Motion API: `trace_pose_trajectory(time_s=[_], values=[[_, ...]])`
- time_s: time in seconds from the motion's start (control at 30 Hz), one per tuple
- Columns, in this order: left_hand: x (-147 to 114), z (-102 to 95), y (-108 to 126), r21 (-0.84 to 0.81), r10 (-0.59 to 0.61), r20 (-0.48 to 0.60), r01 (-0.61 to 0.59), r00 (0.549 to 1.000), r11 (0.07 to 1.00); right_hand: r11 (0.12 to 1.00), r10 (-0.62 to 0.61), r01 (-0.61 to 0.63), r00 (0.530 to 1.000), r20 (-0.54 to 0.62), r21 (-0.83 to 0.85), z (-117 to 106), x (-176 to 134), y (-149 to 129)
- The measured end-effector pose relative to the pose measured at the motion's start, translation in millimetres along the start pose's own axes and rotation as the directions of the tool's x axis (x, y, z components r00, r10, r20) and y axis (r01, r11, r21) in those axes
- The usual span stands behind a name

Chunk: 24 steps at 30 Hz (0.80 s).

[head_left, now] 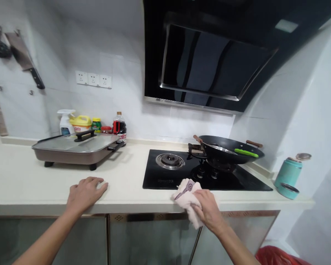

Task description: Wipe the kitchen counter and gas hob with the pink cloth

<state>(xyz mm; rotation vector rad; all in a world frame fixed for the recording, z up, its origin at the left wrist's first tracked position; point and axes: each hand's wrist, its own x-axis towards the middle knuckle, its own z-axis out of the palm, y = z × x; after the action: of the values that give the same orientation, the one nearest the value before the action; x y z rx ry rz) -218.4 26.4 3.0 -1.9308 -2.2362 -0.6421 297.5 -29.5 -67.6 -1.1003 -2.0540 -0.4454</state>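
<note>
Bare forearms [45, 235] come in from the bottom edge, angled inward, and look at the right hand [208, 209]: thumb and fingers gripping a pale cloth [186, 195]! That cloth is bunched at the counter's front edge, its top overlapping the hob in view, its tail drooping past the rim. Left hand [85, 193] grips nothing, palm down on the smooth cream counter [127, 176], fingers loosely bent, thumb out to the side.

Lettering now! Faint characters sit on the glossy black glass hob [154, 176], too dim to read. Red marks on the yellow jug [81, 123] and print on the dark sauce bottle [120, 127] are too small to make out. On the cloth, a purple-grey band with a curled motif crosses soft, fluffy pile.

Over to the metalwork: a round black wok [220, 156] with wooden handles sits on the right burner, a bright green handle [246, 152] across its bowl. Far right, a turquoise flask [289, 172] stands beside its matching cup [288, 191]. At left, a boxy brown pan [68, 157] wears a glass lid [63, 143].
</note>
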Motion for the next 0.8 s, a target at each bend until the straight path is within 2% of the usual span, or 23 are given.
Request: trace_pose_trajectory(time_s=[0.13, 0.23, 0.3, 0.37, 0.47, 0.57, 0.67, 0.8], values=[[-4, 1.0, 4, 0.002, -0.006, -0.041, 0.006, 0.999, 1.0, 0.951, 0.305, -0.301, 0.951, -0.048, 0.073, -11, 25, 5], [-8, 0.6, 6, 0.007, -0.012, -0.042, 0.013, 0.999, 1.0, 0.907, 0.42, -0.42, 0.903, -0.091, 0.014, -1, 61, 0], [-10, 0.6, 6, 0.003, -0.016, -0.042, 0.016, 0.999, 1.0, 0.863, 0.495, -0.499, 0.866, -0.066, -0.081, 14, 84, -5], [-12, 0.9, 6, 0.009, -0.017, -0.048, 0.017, 0.999, 1.0, 0.826, 0.554, -0.531, 0.827, 0.096, -0.189, 31, 101, -12], [-13, 1.3, 7, 0.025, -0.012, -0.045, 0.013, 0.999, 1.0, 0.825, 0.564, -0.48, 0.733, 0.381, -0.298, 52, 115, -20], [-14, 1.3, 7, 0.03, -0.012, -0.037, 0.013, 0.999, 0.999, 0.829, 0.558, -0.447, 0.686, 0.466, -0.336, 65, 127, -28], [-15, 1.7, 8, 0.017, -0.018, -0.044, 0.018, 0.999, 1.0, 0.868, 0.496, -0.399, 0.701, 0.512, -0.294, 79, 142, -38], [-17, 4.2, 6, -0.011, 0.0, -0.076, -0.001, 0.997, 1.0, 0.958, 0.286, -0.256, 0.797, 0.532, -0.13, 110, 165, -51]])
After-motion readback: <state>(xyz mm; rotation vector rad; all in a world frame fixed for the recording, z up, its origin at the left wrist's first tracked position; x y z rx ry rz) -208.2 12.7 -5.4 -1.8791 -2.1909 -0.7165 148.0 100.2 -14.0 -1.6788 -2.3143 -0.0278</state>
